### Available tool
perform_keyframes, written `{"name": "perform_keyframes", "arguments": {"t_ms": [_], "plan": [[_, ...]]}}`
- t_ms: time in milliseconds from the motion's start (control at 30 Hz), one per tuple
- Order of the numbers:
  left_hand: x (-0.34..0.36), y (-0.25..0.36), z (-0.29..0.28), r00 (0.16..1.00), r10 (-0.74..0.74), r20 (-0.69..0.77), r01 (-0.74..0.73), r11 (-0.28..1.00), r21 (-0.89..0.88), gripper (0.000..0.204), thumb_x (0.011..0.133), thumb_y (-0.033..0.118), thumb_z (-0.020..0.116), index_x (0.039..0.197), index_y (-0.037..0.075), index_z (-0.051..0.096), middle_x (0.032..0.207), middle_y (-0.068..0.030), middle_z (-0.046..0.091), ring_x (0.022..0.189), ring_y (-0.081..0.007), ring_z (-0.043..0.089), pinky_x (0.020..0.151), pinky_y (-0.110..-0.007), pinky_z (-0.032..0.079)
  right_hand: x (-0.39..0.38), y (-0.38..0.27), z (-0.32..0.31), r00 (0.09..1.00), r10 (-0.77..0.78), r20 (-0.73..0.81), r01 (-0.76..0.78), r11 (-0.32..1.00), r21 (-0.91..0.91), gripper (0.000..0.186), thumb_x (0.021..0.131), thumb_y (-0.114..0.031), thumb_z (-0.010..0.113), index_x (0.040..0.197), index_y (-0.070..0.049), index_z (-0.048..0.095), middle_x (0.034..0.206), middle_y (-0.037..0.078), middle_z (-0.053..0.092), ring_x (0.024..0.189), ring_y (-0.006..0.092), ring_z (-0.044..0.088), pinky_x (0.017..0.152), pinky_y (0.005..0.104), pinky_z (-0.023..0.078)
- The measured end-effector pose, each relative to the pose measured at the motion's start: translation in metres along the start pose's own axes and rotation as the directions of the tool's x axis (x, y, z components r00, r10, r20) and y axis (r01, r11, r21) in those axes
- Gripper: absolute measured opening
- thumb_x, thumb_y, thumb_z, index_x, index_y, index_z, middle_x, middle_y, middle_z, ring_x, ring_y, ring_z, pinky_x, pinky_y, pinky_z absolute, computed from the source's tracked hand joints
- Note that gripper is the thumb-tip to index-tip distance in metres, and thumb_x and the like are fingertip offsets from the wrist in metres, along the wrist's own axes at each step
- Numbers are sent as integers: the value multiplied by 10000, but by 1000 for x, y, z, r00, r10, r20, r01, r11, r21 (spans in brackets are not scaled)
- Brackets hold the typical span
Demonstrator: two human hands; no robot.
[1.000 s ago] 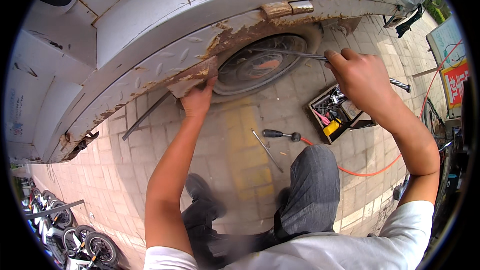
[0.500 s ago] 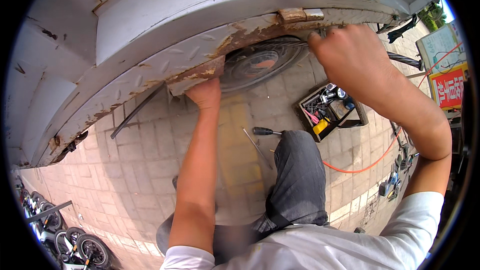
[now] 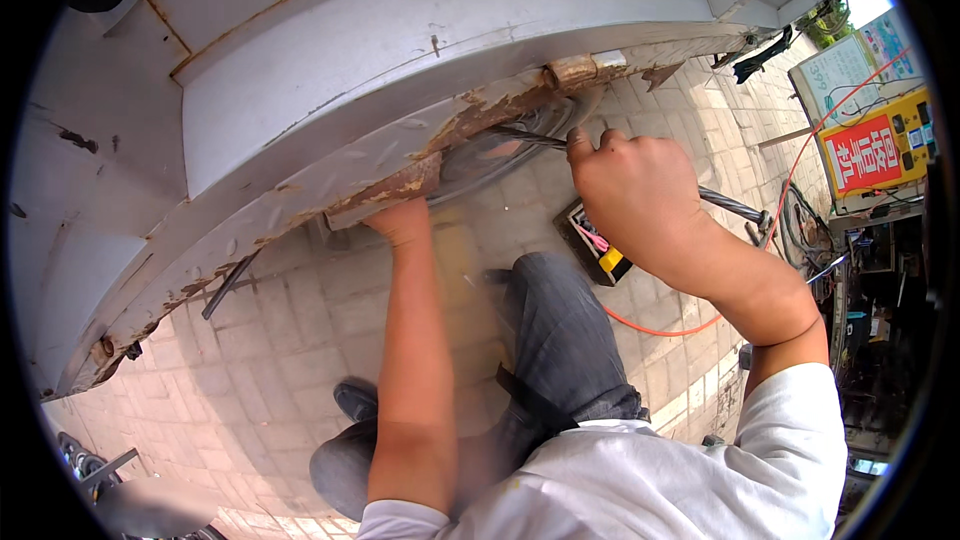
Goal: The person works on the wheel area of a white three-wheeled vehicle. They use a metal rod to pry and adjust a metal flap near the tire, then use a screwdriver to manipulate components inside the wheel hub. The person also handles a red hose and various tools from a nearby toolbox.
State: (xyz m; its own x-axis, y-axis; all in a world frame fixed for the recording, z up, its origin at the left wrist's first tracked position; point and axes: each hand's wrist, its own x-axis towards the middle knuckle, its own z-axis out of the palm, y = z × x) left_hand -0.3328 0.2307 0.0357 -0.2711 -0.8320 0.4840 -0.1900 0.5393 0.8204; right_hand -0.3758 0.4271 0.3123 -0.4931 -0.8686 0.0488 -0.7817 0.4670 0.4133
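Note:
My right hand (image 3: 640, 185) is closed around a dark metal bar (image 3: 735, 204). The bar's far part runs left under the lower edge of a white vehicle body (image 3: 450, 35), over a dark wheel (image 3: 475, 165). My left hand (image 3: 400, 221) reaches up behind a rusty brown plate (image 3: 385, 192) on that edge. Its fingers are hidden there, so what they touch cannot be seen. Rust and flaking paint mark the tread-patterned edge strip (image 3: 340, 165). A rusty, tube-like piece (image 3: 570, 71) sits further right along it.
Beside my knee stands a toolbox (image 3: 573, 248) with pink and yellow items, partly behind my right forearm. An orange hose (image 3: 665, 331) curves over the paving (image 3: 300, 320). Another dark bar (image 3: 228, 288) sticks out below the edge at left. Signboards (image 3: 865, 155) stand at right.
My right hand has come down and left from the vehicle's edge, still gripping the bar, whose far part now shows. My left hand stays behind the rusty plate. The whole view has shifted.

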Motion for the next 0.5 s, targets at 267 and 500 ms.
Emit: {"name": "perform_keyframes", "arguments": {"t_ms": [267,500], "plan": [[6,-11,6,994,92,-63,-79,980,184,671,836,490,633,1300,39,455,1355,-131,472,1231,-338,441,1009,-470,344,-15,-29,19,984,116,-138,-117,993,-1,127,737,-77,573,816,8,623,626,116,614,510,222,641,404,292,491],[20,65,-4,938,346,7,-324,871,370,790,720,630,677,1184,2,557,1168,-154,603,1066,-373,556,895,-470,434,-41,11,51,968,231,-102,-216,966,142,115,776,-88,544,849,-3,571,700,148,630,632,316,656,529,399,527]]}}
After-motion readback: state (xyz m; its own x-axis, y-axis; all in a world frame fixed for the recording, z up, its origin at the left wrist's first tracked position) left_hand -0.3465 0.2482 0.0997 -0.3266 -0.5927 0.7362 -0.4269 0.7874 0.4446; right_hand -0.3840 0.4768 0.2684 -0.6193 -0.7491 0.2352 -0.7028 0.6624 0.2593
